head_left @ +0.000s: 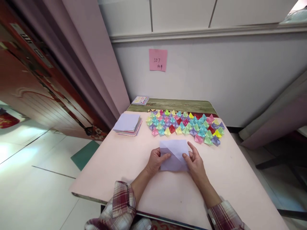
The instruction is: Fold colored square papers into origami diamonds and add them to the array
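In the head view, holding a lavender sheet of origami paper [176,145] in both hands, over the near middle of the pale pink tabletop [134,169]. Pinching its left edge with the left hand [155,161], with thumb across the front and fingers curled behind. Pinching its right edge with the right hand [196,162], with thumb on the front, index finger raised apart beside the upper right corner and other fingers bent. Cannot tell the exact lie of the fingertips hidden behind the paper. Across the sheet, from upper left toward lower right, a diagonal line; cannot tell whether crease or folded edge. At both forearms, plaid sleeves [123,198].

Just beyond the sheet, set close in rows, small folded-paper pieces [172,128] in yellow, green, turquoise, purple, pink and red, with peaks upward. To their left, near the table's side, a stack of paper squares [127,122], with lavender on top. Farther back, on a green wood-grain strip [177,104], a flat packet [140,100]. Stuck on the wall [203,70], a pink note [158,57] with handwritten "357".
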A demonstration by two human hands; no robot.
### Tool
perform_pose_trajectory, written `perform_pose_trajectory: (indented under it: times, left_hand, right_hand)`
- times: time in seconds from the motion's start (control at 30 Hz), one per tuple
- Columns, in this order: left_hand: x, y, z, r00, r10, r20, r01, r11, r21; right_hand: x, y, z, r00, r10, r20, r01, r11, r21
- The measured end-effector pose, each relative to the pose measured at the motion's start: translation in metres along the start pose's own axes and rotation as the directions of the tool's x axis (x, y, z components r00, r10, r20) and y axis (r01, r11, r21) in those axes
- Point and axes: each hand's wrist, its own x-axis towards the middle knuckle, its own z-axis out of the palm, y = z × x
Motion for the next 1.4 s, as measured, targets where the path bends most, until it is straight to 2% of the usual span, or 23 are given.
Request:
perform_pose_trajectory:
  times: [0.17,0.27,0.37,0.53,0.7,0.87,1.07,1.2,1.4]
  left_hand:
    - [0.001,-0.003,-0.001,0.999,0.015,-0.038,-0.016,1.0,-0.001]
    - [0.001,-0.003,0.0,0.999,0.017,-0.047,-0.017,1.0,-0.003]
    - [0.001,-0.001,0.001,0.997,0.046,-0.062,-0.047,0.999,-0.013]
    - [-0.001,0.002,0.004,0.994,0.093,-0.064,-0.095,0.995,-0.015]
    - [-0.002,0.001,0.003,0.996,0.081,-0.029,-0.08,0.996,0.046]
    - [-0.002,-0.001,0.003,0.993,0.068,-0.092,-0.06,0.995,0.081]
    - [-0.001,0.001,-0.001,0.997,0.068,-0.042,-0.068,0.998,-0.004]
    - [0.001,0.001,-0.008,0.996,0.076,-0.039,-0.074,0.996,0.048]
    - [0.001,0.002,-0.009,0.997,0.023,-0.07,-0.02,0.999,0.044]
  right_hand:
    - [0.002,0.004,0.0,1.0,-0.017,0.015,0.015,0.995,0.097]
    - [0.002,0.005,-0.002,0.999,-0.026,-0.039,0.031,0.99,0.134]
    - [0.0,0.004,-0.004,0.994,-0.047,-0.096,0.059,0.99,0.127]
    - [-0.002,0.002,-0.004,0.994,-0.072,-0.077,0.079,0.993,0.089]
    - [-0.001,0.002,-0.003,1.0,-0.022,-0.018,0.024,0.99,0.139]
    - [0.0,0.004,-0.003,0.999,0.051,-0.014,-0.048,0.981,0.188]
    - [0.001,0.011,-0.01,0.986,0.16,-0.034,-0.152,0.972,0.178]
    - [0.005,0.014,-0.015,0.986,0.126,-0.107,-0.108,0.981,0.161]
    - [0.004,0.005,-0.015,0.986,0.162,-0.042,-0.15,0.968,0.201]
